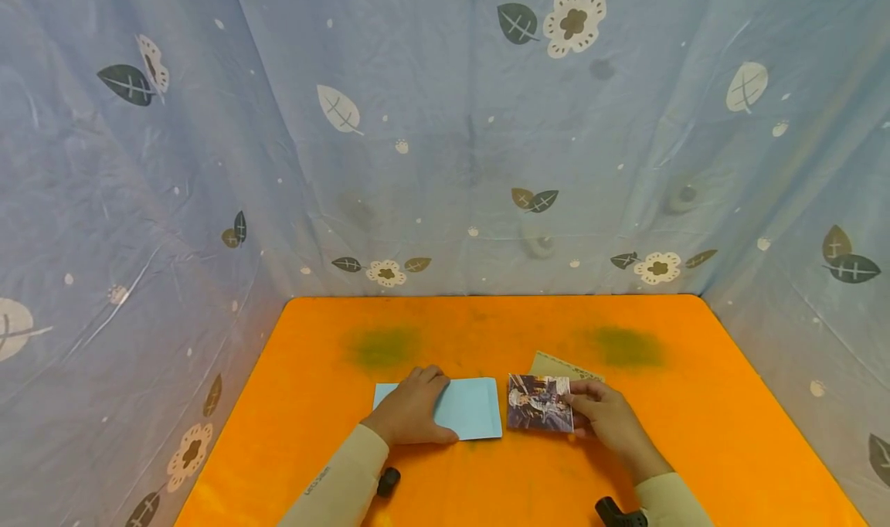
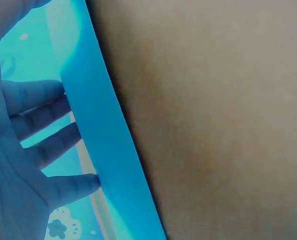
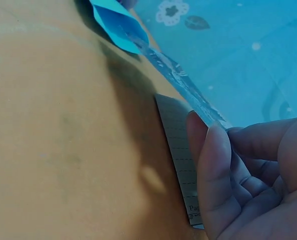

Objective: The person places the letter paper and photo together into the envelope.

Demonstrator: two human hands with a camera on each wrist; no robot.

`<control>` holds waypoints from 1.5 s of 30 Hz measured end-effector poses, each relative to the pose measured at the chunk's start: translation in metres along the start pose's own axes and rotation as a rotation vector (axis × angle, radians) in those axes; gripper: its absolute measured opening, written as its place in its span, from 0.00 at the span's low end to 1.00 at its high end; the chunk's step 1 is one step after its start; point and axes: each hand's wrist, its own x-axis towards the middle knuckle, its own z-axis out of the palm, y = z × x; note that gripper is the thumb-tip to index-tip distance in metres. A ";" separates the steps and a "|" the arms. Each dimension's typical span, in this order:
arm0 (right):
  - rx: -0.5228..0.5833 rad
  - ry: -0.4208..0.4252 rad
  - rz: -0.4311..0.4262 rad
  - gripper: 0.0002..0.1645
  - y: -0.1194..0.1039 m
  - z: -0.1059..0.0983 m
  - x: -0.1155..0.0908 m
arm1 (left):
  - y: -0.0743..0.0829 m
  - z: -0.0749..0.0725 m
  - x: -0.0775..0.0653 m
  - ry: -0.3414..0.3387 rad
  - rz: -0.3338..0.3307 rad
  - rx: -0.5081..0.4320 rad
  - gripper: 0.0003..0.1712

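Observation:
My left hand (image 1: 412, 411) spans a light blue envelope (image 1: 469, 409), thumb on the near edge and fingertips on the far edge. The left wrist view shows the fingertips against the side of the envelope (image 2: 106, 115). In the right wrist view its mouth gapes toward my right hand (image 1: 612, 419). That hand pinches a printed picture card (image 1: 538, 403) by its right edge, thumb on the front. The card's left end is right at the envelope's mouth. Behind it lies a beige lined notepaper (image 1: 559, 367), partly hidden by the card.
An orange table (image 1: 480, 334) carries everything, with two dark greenish stains toward its far side. Blue curtains (image 1: 445, 164) with flowers and leaves stand at the back and both sides. Black wrist devices sit by each cuff.

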 end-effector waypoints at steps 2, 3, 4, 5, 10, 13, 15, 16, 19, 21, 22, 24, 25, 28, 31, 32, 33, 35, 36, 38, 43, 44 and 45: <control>0.000 0.000 0.002 0.18 0.000 0.000 0.001 | 0.000 0.000 0.000 -0.002 -0.005 -0.006 0.55; 0.002 -0.002 0.006 0.19 0.000 0.000 0.001 | -0.001 0.000 0.000 -0.002 -0.004 -0.008 0.55; 0.005 -0.002 0.009 0.18 0.000 0.001 0.001 | 0.000 0.000 0.000 -0.002 -0.003 -0.010 0.55; 0.009 -0.006 0.010 0.19 -0.001 0.001 0.001 | 0.000 -0.001 0.000 -0.002 -0.004 -0.011 0.55; 0.022 -0.022 0.008 0.19 0.000 0.007 0.004 | 0.000 -0.002 0.000 0.002 0.000 -0.014 0.55; 0.022 -0.034 0.000 0.19 0.001 0.012 0.006 | -0.001 -0.001 0.000 0.000 -0.002 -0.010 0.55; 0.022 -0.040 -0.002 0.19 0.002 0.015 0.007 | -0.002 0.000 0.000 -0.001 -0.002 -0.008 0.56; 0.025 -0.041 0.000 0.19 0.002 0.017 0.008 | -0.002 0.000 0.000 0.000 0.000 -0.009 0.56; 0.034 -0.042 0.006 0.17 0.003 0.021 0.009 | -0.003 0.001 0.001 -0.003 0.003 -0.017 0.56; 0.042 -0.042 0.013 0.16 0.004 0.023 0.010 | -0.003 0.001 0.001 -0.001 0.005 -0.022 0.56; 0.045 -0.044 0.014 0.17 0.004 0.023 0.010 | -0.003 0.002 0.001 -0.002 0.004 -0.024 0.56; 0.047 -0.051 0.013 0.17 0.005 0.025 0.011 | -0.004 0.002 0.001 -0.003 0.002 -0.025 0.56; 0.046 -0.052 0.012 0.16 0.005 0.026 0.011 | -0.004 0.002 0.001 -0.001 0.002 -0.023 0.56; 0.036 -0.061 0.005 0.17 0.006 0.028 0.011 | -0.004 0.002 0.001 0.001 0.003 -0.021 0.56; 0.035 -0.080 -0.004 0.17 0.006 0.030 0.011 | -0.005 0.003 0.001 0.004 0.007 -0.023 0.56; 0.036 -0.087 -0.006 0.17 0.005 0.031 0.011 | -0.005 0.003 0.001 0.004 0.009 -0.025 0.56; 0.038 -0.094 -0.009 0.17 0.005 0.032 0.011 | -0.004 0.002 0.001 0.004 0.010 -0.027 0.56; 0.045 -0.105 -0.010 0.18 0.005 0.035 0.012 | -0.005 0.002 0.001 0.003 0.009 -0.030 0.56; 0.045 -0.108 -0.007 0.18 0.005 0.036 0.012 | -0.004 0.002 0.001 0.002 0.007 -0.032 0.56; 0.048 -0.108 -0.004 0.17 0.004 0.037 0.012 | -0.004 0.002 0.001 0.000 0.004 -0.034 0.57; 0.046 -0.112 0.005 0.16 0.002 0.040 0.011 | -0.004 0.002 0.002 -0.003 0.000 -0.030 0.57; 0.043 -0.113 0.001 0.16 0.002 0.041 0.011 | -0.004 0.002 0.001 -0.003 0.001 -0.030 0.57; 0.042 -0.117 -0.002 0.16 0.002 0.041 0.011 | -0.004 0.002 0.001 -0.003 0.002 -0.027 0.57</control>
